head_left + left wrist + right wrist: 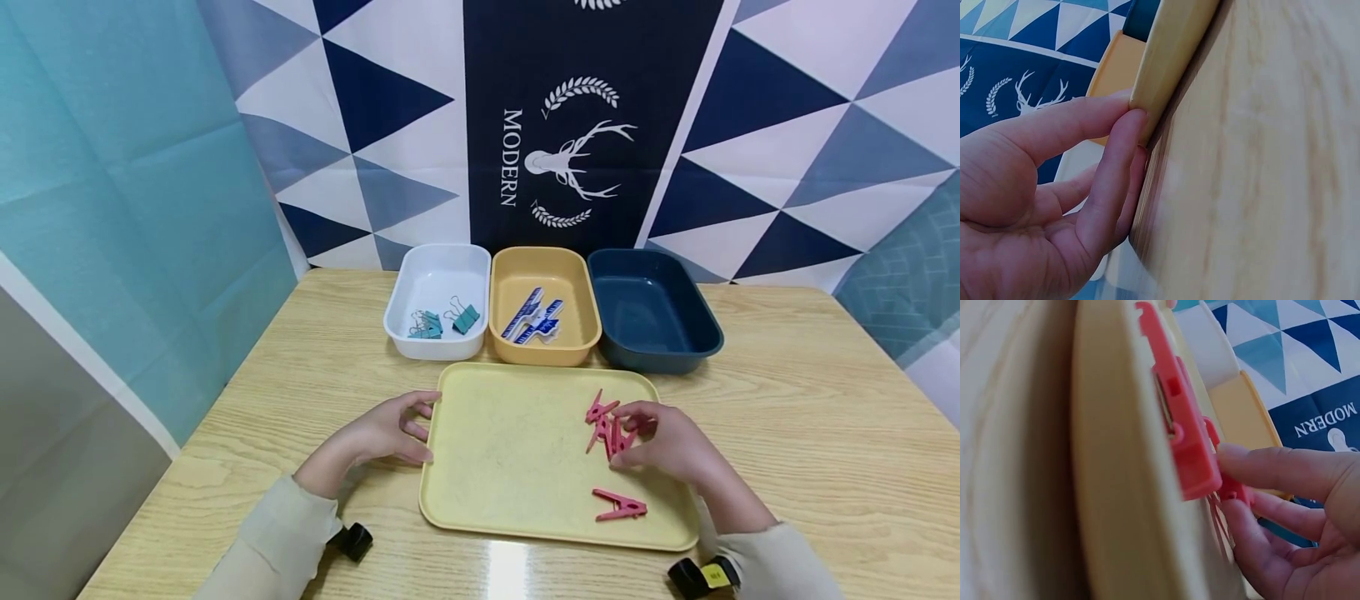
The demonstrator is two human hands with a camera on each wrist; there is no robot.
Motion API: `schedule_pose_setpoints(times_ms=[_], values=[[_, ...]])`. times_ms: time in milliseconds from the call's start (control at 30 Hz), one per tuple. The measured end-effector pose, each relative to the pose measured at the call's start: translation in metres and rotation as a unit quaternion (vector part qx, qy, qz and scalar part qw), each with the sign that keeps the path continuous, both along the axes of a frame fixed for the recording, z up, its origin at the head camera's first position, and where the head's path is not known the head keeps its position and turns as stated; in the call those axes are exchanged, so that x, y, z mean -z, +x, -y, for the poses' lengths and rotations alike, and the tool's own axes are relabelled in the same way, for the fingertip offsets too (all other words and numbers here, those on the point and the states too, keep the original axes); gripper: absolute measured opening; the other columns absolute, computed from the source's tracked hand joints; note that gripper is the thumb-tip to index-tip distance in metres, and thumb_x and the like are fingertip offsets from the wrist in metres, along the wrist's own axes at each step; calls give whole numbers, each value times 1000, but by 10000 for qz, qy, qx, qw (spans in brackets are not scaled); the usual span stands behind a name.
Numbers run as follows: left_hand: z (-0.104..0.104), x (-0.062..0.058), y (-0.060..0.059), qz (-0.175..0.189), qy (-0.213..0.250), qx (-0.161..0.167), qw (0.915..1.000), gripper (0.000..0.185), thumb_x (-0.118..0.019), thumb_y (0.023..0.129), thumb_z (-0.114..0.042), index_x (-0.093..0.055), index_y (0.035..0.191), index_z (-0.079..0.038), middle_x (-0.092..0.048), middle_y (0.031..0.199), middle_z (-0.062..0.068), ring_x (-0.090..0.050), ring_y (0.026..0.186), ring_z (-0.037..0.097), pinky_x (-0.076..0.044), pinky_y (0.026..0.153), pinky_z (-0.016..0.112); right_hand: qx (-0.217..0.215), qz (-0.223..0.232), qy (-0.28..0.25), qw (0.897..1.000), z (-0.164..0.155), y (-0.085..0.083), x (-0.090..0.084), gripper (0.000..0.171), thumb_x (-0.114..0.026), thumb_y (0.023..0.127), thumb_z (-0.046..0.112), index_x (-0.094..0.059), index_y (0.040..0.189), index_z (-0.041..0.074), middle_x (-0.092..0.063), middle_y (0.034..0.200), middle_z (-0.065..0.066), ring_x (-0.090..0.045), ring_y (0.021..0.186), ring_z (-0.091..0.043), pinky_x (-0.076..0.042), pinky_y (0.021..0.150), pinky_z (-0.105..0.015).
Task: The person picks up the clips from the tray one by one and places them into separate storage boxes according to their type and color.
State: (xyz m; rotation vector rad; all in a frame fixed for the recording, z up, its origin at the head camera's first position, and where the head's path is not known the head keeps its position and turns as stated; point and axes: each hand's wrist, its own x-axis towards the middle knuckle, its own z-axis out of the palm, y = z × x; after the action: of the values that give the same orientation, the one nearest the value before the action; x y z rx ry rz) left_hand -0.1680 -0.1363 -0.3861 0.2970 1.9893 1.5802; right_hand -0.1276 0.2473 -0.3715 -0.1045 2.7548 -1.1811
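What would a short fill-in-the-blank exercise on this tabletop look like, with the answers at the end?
The teal binder clips lie in the bin whose colour is ____.
From left to right, the orange bin holding the blue-and-white clips comes ____.
A pink clip is held by the person's ____ hand.
The left hand touches the edge of the pale yellow ____.
Missing words: white; second; right; tray.
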Motion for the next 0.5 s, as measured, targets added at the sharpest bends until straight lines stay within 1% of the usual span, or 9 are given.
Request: schedule_pose_setpoints(times_ms=[100, 233, 400, 500], values=[[0, 0, 0, -12, 6, 7, 10000, 85, -72, 70, 15, -32, 143, -2, -38, 121, 17, -51, 91, 24, -56, 71, 37, 222, 64, -429, 9988, -1, -1, 1, 62, -88, 61, 17, -62, 115, 0, -60, 94, -8, -52, 88, -24, -45, 72, -28], [0, 0, 0, -21, 6, -1, 10000, 85, -72, 69, 15, -32, 142, -2, -38, 121, 18, -51, 92, 24, -56, 72, 37, 411, 106, -948, 9946, -4, -2, 0, 63, -85, 66, 15, -58, 120, -2, -60, 97, -11, -53, 89, -24, -46, 69, -25], [-1, -1, 0, -24, 0, -12, 10000, 84, -72, 69, 16, -33, 142, -2, -38, 121, 18, -52, 92, 24, -56, 72, 38, 514, 121, -1393, 9888, -6, -3, -3, 67, -82, 69, 10, -51, 126, -7, -57, 100, -13, -54, 87, -19, -49, 66, -23], [-1, -1, 0, -26, -10, -15, 10000, 84, -72, 69, 16, -33, 142, -2, -38, 121, 18, -53, 92, 24, -56, 71, 37, 565, 164, -1537, 9864, -6, -4, -5, 68, -82, 69, 10, -49, 127, -7, -57, 100, -13, -54, 85, -18, -49, 65, -23]])
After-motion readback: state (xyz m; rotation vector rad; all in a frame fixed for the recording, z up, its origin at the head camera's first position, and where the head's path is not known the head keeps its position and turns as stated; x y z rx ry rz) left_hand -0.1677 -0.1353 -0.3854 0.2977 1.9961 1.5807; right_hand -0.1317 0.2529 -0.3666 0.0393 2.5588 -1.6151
